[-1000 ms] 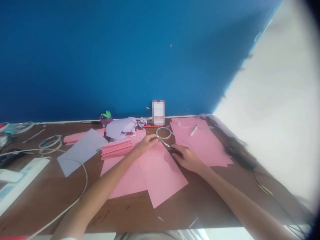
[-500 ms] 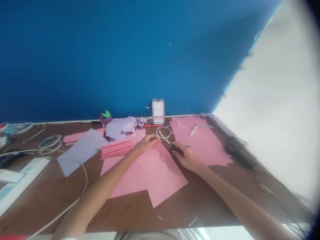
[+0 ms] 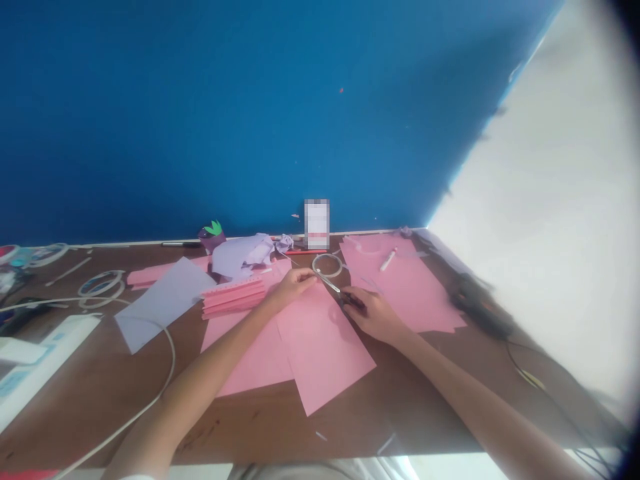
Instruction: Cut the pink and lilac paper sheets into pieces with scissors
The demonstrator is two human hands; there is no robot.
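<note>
My right hand is closed around the dark handles of a pair of scissors. Their silver blades point up and left, close to the fingertips of my other hand. My left hand pinches the far end of a pink paper sheet. This sheet slants toward me over another pink sheet. Just beyond the blade tips lies a pale ring-shaped roll. Left of my left hand sits a stack of folded pink paper strips.
Crumpled lilac paper, a purple cup-like object with green leaves and a pale sheet lie left. More pink sheets carry a white marker. A glue gun-like tool trails a cord right. A power strip stands left.
The scissor blades have shifted slightly, now tilted differently and nearer my left fingertips. Both hands and the pink sheet stay almost where they were.
</note>
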